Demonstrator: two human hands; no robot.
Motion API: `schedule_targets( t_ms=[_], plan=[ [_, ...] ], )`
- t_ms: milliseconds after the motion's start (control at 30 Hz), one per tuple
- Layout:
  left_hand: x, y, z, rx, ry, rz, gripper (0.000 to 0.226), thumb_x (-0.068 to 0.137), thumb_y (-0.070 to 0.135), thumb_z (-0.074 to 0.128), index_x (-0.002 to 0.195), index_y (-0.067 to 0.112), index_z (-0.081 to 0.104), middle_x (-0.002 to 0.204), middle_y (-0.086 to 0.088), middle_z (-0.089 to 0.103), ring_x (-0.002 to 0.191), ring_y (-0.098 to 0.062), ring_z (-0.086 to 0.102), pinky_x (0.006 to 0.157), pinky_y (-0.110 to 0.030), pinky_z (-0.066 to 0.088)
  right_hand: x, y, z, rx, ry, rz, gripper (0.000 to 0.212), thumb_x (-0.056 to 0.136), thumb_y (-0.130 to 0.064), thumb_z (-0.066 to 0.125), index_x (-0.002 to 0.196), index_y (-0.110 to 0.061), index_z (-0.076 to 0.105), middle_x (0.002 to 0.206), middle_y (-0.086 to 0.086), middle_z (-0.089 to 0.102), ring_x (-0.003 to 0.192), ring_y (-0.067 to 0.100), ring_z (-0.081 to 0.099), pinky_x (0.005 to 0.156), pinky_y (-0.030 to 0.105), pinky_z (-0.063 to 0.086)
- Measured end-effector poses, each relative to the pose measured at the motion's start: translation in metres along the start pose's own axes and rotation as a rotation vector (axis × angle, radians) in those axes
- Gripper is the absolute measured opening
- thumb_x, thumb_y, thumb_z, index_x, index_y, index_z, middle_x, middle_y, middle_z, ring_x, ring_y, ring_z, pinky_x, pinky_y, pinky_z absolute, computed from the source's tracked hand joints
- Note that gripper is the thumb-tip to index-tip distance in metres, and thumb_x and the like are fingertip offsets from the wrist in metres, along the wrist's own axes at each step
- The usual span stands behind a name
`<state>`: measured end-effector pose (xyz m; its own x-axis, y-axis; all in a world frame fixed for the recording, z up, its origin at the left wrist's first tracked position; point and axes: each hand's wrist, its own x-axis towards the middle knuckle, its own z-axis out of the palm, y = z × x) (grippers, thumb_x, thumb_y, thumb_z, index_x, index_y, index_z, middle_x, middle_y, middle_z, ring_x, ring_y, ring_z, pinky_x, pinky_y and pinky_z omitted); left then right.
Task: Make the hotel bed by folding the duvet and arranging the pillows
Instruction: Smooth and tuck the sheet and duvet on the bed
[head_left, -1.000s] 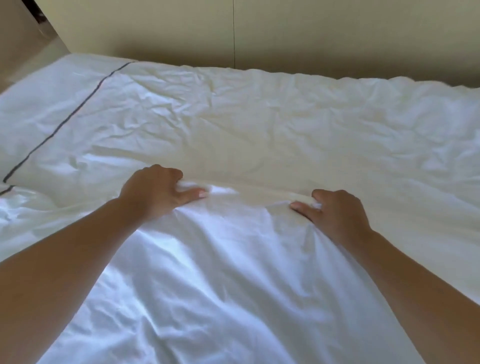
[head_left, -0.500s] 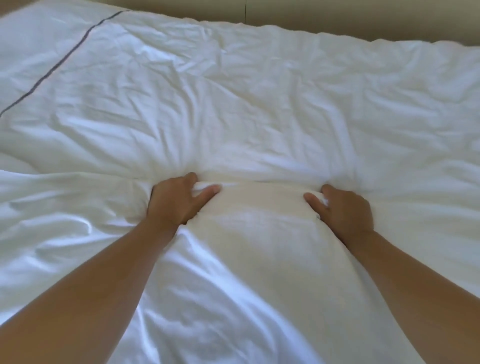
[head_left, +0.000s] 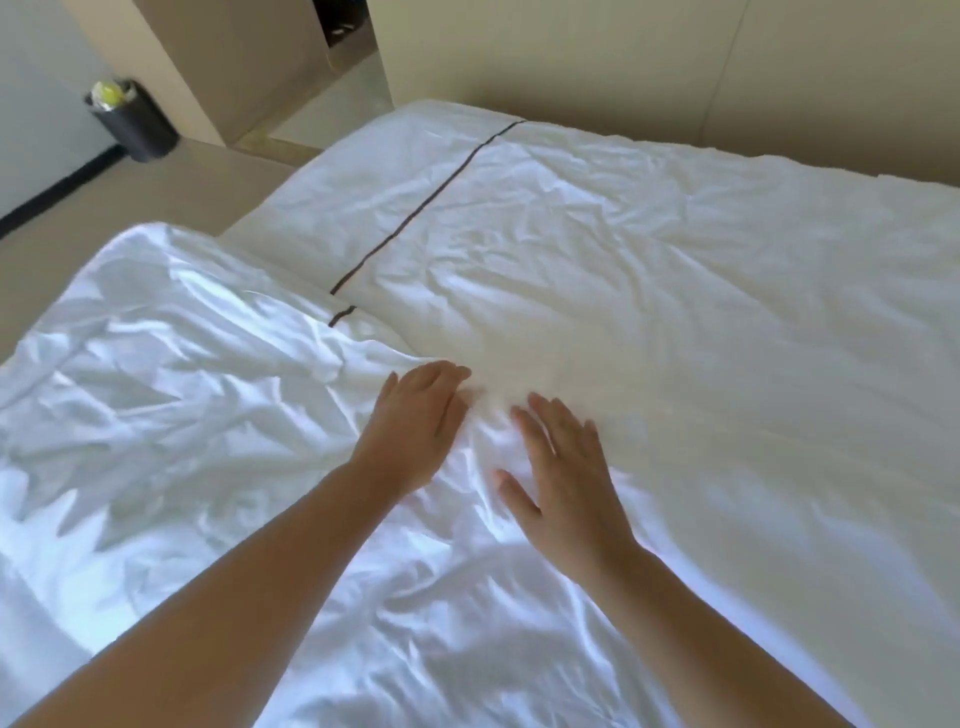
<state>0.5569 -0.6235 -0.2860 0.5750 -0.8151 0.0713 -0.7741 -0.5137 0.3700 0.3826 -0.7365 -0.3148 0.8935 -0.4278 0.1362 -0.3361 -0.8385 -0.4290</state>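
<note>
A wrinkled white duvet (head_left: 649, 291) with a thin dark stripe (head_left: 415, 213) covers the bed. Its near part (head_left: 197, 415) is folded over toward me and lies crumpled on top. My left hand (head_left: 415, 426) lies flat on the fold's edge with its fingers straight. Just to its right, my right hand (head_left: 561, 478) presses flat on the cloth, fingers spread. Neither hand holds any fabric. No pillow is in view.
A beige wall panel (head_left: 675, 78) runs along the bed's far side. Beige floor (head_left: 156, 197) lies left of the bed, with a black waste bin (head_left: 132, 122) by the wall. A doorway (head_left: 343, 31) opens at the top.
Both hands have let go of the duvet edge they gripped and now lie flat and closer together. The view has swung left, showing the floor and bin.
</note>
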Motion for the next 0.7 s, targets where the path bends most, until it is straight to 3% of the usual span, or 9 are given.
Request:
schedule_targets(
  t_ms=[100,167,233,333,433,467,533,600,700],
  plan=[
    [-0.003,-0.091,-0.019,0.144,-0.132,-0.187,0.049,0.104,0.04,0.034,0.152,0.029,0.034,0.159,0.002,0.036,0.147,-0.025,0.032,0.112,-0.063,0.03,0.041,-0.052,0.028,-0.047,-0.004,-0.037,0.067,0.096,-0.052,0.033,0.147,-0.011,0.043,0.158,0.01,0.037,0.148,0.032,0.029,0.118,0.06,0.023],
    [-0.002,-0.144,-0.027,0.221,-0.222,-0.288,0.061,0.1,0.06,0.028,0.156,0.039,0.019,0.166,0.006,0.017,0.153,-0.025,0.016,0.114,-0.067,0.023,0.066,-0.072,0.043,-0.085,-0.01,0.024,0.071,0.095,-0.056,0.03,0.15,-0.012,0.038,0.159,0.012,0.035,0.149,0.033,0.028,0.121,0.059,0.017],
    [0.007,-0.18,-0.031,0.278,-0.214,-0.268,0.077,0.088,0.08,0.014,0.156,0.045,0.008,0.168,0.009,0.005,0.154,-0.026,0.007,0.114,-0.069,0.019,0.076,-0.08,0.062,-0.109,-0.02,0.098,0.075,0.093,-0.06,0.029,0.152,-0.015,0.037,0.158,0.012,0.036,0.148,0.035,0.03,0.121,0.06,0.015],
    [0.032,-0.2,-0.021,0.422,-0.094,-0.151,0.074,0.093,0.071,0.02,0.158,0.04,0.004,0.169,0.007,0.0,0.155,-0.025,-0.001,0.116,-0.07,0.008,0.063,-0.072,0.097,-0.128,0.019,0.121,0.072,0.092,-0.06,0.037,0.151,-0.019,0.041,0.155,0.008,0.043,0.144,0.032,0.036,0.12,0.06,0.017],
    [0.056,-0.203,-0.002,0.471,-0.022,-0.022,0.073,0.095,0.069,0.021,0.156,0.029,0.027,0.165,0.001,0.024,0.155,-0.022,0.01,0.117,-0.066,0.003,0.053,-0.06,0.116,-0.082,0.12,0.123,0.07,0.09,-0.056,0.043,0.15,-0.019,0.043,0.152,0.007,0.046,0.143,0.031,0.038,0.12,0.056,0.018],
    [0.061,-0.204,0.007,0.444,-0.015,-0.013,0.072,0.094,0.069,0.021,0.149,0.026,0.04,0.155,-0.002,0.041,0.15,-0.024,0.025,0.117,-0.064,0.007,0.055,-0.058,0.119,-0.075,0.138,0.128,0.07,0.09,-0.056,0.043,0.15,-0.019,0.043,0.152,0.006,0.046,0.143,0.03,0.038,0.12,0.056,0.019],
    [0.064,-0.204,0.023,0.417,0.064,-0.007,0.066,0.094,0.066,0.026,0.121,0.018,0.063,0.119,-0.007,0.066,0.121,-0.031,0.054,0.109,-0.055,0.027,0.058,-0.058,0.119,-0.078,0.13,0.135,0.071,0.09,-0.057,0.042,0.151,-0.021,0.041,0.152,0.005,0.045,0.143,0.03,0.037,0.12,0.056,0.019],
    [0.066,-0.202,0.02,0.453,0.131,-0.011,0.064,0.093,0.064,0.028,0.093,0.014,0.067,0.096,-0.009,0.073,0.097,-0.034,0.064,0.091,-0.047,0.038,0.06,-0.061,0.115,-0.081,0.094,0.143,0.071,0.091,-0.059,0.039,0.152,-0.022,0.039,0.153,0.005,0.043,0.144,0.029,0.035,0.12,0.056,0.019],
    [0.068,-0.196,-0.018,0.502,0.055,0.021,0.072,0.087,0.071,0.019,0.082,0.017,0.066,0.082,-0.009,0.072,0.084,-0.032,0.068,0.081,-0.042,0.037,0.063,-0.069,0.102,-0.111,0.016,0.158,0.075,0.091,-0.065,0.033,0.154,-0.024,0.035,0.155,0.004,0.042,0.145,0.03,0.034,0.12,0.059,0.017]
  ],
)
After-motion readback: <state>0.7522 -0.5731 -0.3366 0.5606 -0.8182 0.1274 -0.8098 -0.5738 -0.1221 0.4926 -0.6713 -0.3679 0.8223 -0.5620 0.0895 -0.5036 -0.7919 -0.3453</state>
